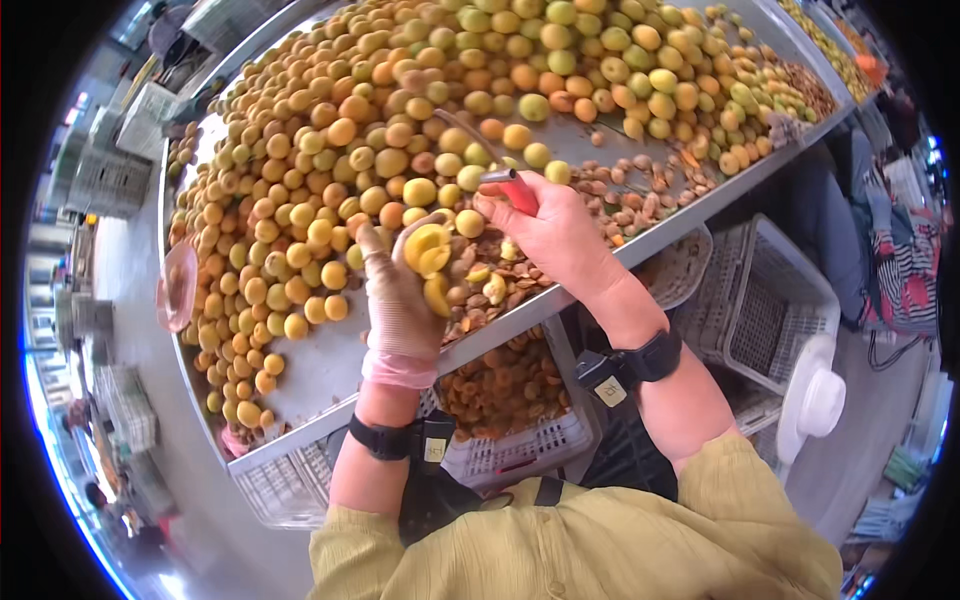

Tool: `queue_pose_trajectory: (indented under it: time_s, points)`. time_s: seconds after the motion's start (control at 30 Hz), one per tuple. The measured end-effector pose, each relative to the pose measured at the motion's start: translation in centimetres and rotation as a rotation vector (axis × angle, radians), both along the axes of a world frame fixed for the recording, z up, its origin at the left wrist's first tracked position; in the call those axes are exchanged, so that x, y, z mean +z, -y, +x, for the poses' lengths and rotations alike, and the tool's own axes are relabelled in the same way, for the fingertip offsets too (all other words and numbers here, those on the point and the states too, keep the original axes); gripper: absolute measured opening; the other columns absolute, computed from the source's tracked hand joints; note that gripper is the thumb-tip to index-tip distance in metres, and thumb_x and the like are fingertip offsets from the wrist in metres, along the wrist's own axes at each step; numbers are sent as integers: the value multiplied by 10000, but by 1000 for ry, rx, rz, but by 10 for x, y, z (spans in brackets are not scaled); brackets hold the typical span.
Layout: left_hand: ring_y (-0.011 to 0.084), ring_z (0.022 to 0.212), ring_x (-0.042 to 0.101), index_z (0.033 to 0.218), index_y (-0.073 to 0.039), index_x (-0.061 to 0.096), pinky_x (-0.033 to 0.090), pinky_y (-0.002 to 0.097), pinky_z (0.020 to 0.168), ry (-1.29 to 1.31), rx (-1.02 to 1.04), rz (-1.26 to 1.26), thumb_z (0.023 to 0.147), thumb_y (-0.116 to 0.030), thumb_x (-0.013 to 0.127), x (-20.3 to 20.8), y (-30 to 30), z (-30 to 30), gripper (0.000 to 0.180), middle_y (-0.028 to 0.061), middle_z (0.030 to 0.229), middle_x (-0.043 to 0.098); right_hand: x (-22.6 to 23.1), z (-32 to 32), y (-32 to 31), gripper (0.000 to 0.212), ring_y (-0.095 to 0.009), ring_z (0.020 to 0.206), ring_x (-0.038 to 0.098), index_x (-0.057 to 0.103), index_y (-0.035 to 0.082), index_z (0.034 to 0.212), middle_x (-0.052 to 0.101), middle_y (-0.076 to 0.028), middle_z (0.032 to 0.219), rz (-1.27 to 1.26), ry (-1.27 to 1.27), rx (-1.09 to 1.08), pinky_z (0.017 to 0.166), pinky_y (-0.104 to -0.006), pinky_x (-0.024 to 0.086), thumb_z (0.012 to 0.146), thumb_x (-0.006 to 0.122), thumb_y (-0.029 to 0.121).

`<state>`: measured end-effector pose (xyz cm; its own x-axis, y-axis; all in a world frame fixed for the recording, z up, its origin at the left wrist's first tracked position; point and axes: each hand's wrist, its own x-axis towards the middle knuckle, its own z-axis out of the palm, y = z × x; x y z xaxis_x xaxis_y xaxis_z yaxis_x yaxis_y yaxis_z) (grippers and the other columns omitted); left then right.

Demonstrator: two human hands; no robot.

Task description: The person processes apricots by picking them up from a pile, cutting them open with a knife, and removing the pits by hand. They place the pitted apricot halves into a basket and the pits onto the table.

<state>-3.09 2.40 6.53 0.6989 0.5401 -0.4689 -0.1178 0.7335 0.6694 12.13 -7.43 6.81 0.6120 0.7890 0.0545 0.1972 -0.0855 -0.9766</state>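
Observation:
My left hand, in a pale glove with a pink cuff, is closed around cut yellow apricot halves, their hollowed insides facing up. Bare and closed, my right hand grips a red-handled knife with a dark metal collar; a thin curved strip beyond it may be its blade. Both hands are over the near edge of a metal table heaped with whole apricots. Brown pits lie beyond my right hand, and more pits with fruit scraps sit between the two hands.
Under the table edge, a white crate holds orange apricot halves. Grey plastic crates and a white hat-shaped object are on the right. A pinkish dish is at the table's left rim. Another person's striped clothing shows far right.

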Motion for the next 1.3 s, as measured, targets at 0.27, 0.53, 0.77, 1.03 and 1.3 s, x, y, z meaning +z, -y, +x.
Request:
queue_pose_trajectory:
  time_s: [0.27, 0.53, 0.77, 1.03, 1.3]
  points:
    - [146, 999, 610, 1293, -77, 547, 514, 237, 748, 52, 93, 66, 962, -676, 349, 1, 7, 1, 713, 43, 1155, 634, -7, -42, -21, 360, -342, 862, 680, 607, 47, 1078, 682, -186, 899, 1, 234, 49, 760, -393, 547, 825, 752, 259]
    - [116, 773, 613, 1261, -76, 585, 468, 207, 561, 102, 180, -5, 1023, -406, 472, 3, -1, -16, 422, 42, 997, 672, -19, -20, -30, 218, -296, 780, 682, 630, 14, 1005, 683, -163, 841, -38, 379, -105, 714, -358, 536, 836, 671, 145]
    - [150, 686, 585, 1174, -67, 589, 414, 212, 473, 154, 168, -209, 981, -496, 512, 14, -10, -26, 477, 53, 868, 641, 2, -14, -18, 159, -54, 641, 553, 639, 9, 971, 606, 10, 747, 141, -126, -101, 582, -212, 458, 934, 646, 163]
    - [179, 689, 510, 1130, -21, 565, 420, 253, 526, 357, 21, -393, 999, -329, 518, 5, 10, -62, 338, 78, 866, 560, 21, 5, 5, 164, -32, 442, 393, 587, 38, 1004, 476, 30, 640, 359, -628, -170, 376, -188, 287, 943, 651, 177]
    - [157, 718, 529, 1096, -35, 597, 443, 290, 586, 735, 331, -367, 975, -276, 537, -9, -3, -62, 276, 16, 787, 541, 15, -53, 19, 144, -43, 543, 500, 643, 53, 920, 572, 24, 701, 207, -667, 180, 442, -201, 393, 894, 717, 174]
